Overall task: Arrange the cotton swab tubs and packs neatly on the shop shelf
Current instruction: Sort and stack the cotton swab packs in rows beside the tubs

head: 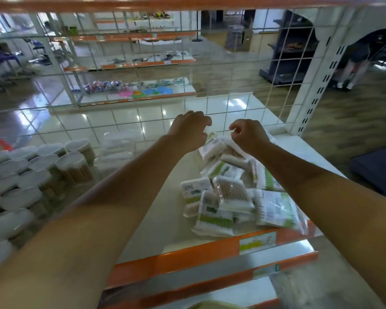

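Both arms stretched far to the back of the shelf, close to the wire mesh back panel [243, 90]. Left hand [188, 130] with fingers curled downward like a claw, apparently gripping nothing; hovering just above the rearmost cotton swab pack [211, 146], probably poised to take hold of it. Right hand [249, 136] with thumb and forefinger pinched together, seemingly on a thin edge or corner of a pack's clear wrapper; too small and blurred to say for certain that anything sits between the fingers. Likely reason for reaching so deep: starting the row from the back, so later packs can line up in front.

Directly beneath and nearer than both hands, a loose heap of cotton swab packs [236, 197] on the bare shelf board [156, 219]: flat clear bags with green-and-white labels, white tips and tan wooden sticks showing through, lying at all angles and overlapping, some leaning on others. Nothing in that heap squared up yet.

Beyond the left forearm, further left, round cotton swab tubs [74, 166] with white lids, standing upright in tidy rows, touching one another. Just past those, clear stacked boxes [118, 148], blurred. Nearest of all, the orange shelf edge strip [187, 253] with a price label [257, 241].
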Demonstrator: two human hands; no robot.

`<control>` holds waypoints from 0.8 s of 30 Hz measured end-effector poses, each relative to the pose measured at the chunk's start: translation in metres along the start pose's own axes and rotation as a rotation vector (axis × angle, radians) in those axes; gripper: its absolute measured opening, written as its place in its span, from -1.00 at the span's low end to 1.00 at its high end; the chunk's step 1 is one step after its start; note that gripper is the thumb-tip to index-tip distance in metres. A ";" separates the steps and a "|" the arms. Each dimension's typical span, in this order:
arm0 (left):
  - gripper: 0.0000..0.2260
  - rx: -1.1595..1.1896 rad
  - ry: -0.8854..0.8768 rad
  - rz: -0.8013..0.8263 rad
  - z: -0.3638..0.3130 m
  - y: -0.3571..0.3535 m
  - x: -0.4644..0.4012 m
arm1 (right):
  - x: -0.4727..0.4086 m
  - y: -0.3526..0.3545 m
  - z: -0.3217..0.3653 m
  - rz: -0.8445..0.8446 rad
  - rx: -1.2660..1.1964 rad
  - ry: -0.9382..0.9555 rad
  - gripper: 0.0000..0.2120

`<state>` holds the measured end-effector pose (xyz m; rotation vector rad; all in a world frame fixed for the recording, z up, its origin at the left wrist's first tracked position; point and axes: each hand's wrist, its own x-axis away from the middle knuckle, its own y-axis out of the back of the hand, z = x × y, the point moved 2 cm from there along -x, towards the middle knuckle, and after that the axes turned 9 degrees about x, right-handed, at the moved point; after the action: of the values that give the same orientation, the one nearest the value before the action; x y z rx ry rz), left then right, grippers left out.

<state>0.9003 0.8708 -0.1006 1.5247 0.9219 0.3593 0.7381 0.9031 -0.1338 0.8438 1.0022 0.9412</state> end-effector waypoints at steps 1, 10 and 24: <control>-0.67 -0.001 -0.002 0.003 -0.005 -0.004 -0.005 | -0.002 0.001 -0.010 -0.001 0.006 -0.015 -0.73; -0.67 0.048 0.040 0.027 -0.044 -0.046 -0.044 | -0.013 0.008 -0.074 0.038 0.013 -0.188 -0.74; -0.72 0.104 0.173 0.062 -0.048 -0.089 -0.058 | -0.013 -0.006 -0.099 0.377 -0.167 -0.350 -0.60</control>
<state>0.8001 0.8559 -0.1577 1.6386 1.0435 0.5012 0.6433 0.9033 -0.1664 1.0324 0.4629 1.1293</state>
